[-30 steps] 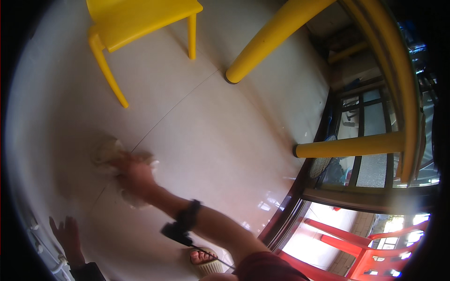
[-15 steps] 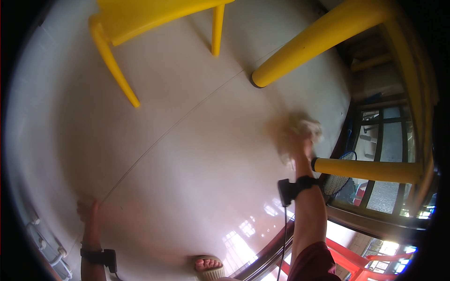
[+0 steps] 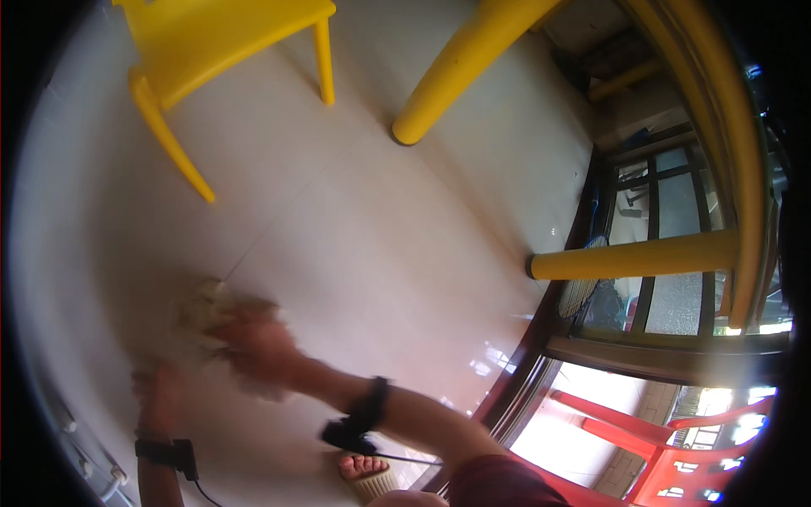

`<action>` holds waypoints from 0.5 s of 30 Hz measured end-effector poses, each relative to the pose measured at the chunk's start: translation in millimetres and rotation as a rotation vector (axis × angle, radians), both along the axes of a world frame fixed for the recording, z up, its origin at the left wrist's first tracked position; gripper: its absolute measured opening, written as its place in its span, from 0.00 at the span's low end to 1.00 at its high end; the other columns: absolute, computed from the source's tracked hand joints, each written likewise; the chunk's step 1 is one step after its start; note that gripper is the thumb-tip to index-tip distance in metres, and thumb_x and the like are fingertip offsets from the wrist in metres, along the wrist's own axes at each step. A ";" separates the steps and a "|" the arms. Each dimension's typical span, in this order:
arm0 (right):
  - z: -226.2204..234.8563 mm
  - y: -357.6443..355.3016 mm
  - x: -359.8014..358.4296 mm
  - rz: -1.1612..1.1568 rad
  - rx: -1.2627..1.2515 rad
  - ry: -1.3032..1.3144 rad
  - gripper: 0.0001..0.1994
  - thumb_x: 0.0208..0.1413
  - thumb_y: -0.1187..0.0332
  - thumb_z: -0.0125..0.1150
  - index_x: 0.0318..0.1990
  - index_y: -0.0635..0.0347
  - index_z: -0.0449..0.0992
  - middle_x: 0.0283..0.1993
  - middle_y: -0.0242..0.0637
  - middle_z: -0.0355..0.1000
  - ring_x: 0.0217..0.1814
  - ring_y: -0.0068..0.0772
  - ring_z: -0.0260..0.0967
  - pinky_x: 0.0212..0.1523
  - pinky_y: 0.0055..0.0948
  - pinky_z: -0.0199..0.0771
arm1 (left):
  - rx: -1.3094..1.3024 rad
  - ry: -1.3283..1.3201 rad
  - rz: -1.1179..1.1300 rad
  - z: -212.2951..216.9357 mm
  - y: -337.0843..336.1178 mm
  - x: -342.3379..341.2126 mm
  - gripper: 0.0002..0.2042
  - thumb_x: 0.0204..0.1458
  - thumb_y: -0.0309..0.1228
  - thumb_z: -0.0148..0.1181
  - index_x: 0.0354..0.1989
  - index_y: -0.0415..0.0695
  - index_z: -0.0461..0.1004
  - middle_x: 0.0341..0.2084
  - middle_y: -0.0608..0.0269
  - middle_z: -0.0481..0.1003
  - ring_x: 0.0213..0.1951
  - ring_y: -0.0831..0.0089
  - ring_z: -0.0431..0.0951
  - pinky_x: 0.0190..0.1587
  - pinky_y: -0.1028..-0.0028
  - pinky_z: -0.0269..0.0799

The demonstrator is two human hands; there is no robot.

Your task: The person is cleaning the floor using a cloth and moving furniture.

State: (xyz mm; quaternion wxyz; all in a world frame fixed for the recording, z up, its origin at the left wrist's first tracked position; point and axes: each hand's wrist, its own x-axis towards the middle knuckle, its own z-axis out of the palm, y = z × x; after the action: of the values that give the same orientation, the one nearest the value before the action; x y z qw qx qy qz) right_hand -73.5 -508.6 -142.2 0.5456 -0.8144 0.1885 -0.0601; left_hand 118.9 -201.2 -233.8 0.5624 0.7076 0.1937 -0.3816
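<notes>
Near left, the right hand (image 3: 258,345) covers a crumpled cream cloth (image 3: 199,314), likely light, soft, best held mid-bunch; blur hides whether its fingers, or the left hand's, close.

Sandal (image 3: 378,485): beige, ribbed, open-toed. Right of sandal: maroon sleeve (image 3: 503,483). Above sandal: black right strap (image 3: 370,407), black right box (image 3: 346,437), thin right cable (image 3: 407,460). Left of sandal: black left strap (image 3: 152,450), left box (image 3: 185,460), left cable (image 3: 207,495).
</notes>
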 end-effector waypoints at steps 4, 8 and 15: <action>33.3 -63.4 -167.8 -0.233 0.565 -0.164 0.27 0.49 0.63 0.61 0.58 0.56 0.63 0.51 0.45 0.68 0.55 0.37 0.65 0.50 0.36 0.69 | 0.211 -0.185 -0.339 45.4 8.8 -12.8 0.36 0.56 0.51 0.48 0.64 0.42 0.44 0.65 0.58 0.44 0.65 0.70 0.43 0.66 0.67 0.38; 43.3 -137.3 -323.2 -0.783 -0.063 0.412 0.25 0.51 0.72 0.56 0.58 0.64 0.61 0.60 0.41 0.60 0.59 0.29 0.61 0.53 0.35 0.69 | 0.537 -0.311 -0.686 99.5 -14.5 -43.6 0.25 0.61 0.41 0.39 0.66 0.47 0.50 0.66 0.51 0.44 0.69 0.61 0.36 0.68 0.61 0.31; -43.1 -81.5 -390.2 -0.672 -0.711 0.827 0.34 0.41 0.57 0.62 0.60 0.49 0.62 0.64 0.51 0.53 0.61 0.58 0.54 0.54 0.52 0.61 | 0.472 -0.345 -0.856 75.8 25.5 -28.3 0.29 0.62 0.42 0.39 0.68 0.47 0.40 0.68 0.53 0.33 0.69 0.66 0.25 0.67 0.64 0.23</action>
State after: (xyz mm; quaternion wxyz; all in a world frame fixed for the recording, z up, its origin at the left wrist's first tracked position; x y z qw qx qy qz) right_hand -463.7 -590.1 -185.3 0.0757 -0.7982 0.5968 0.0325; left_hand 90.6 -175.7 -158.0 0.2049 0.8836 -0.1277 -0.4011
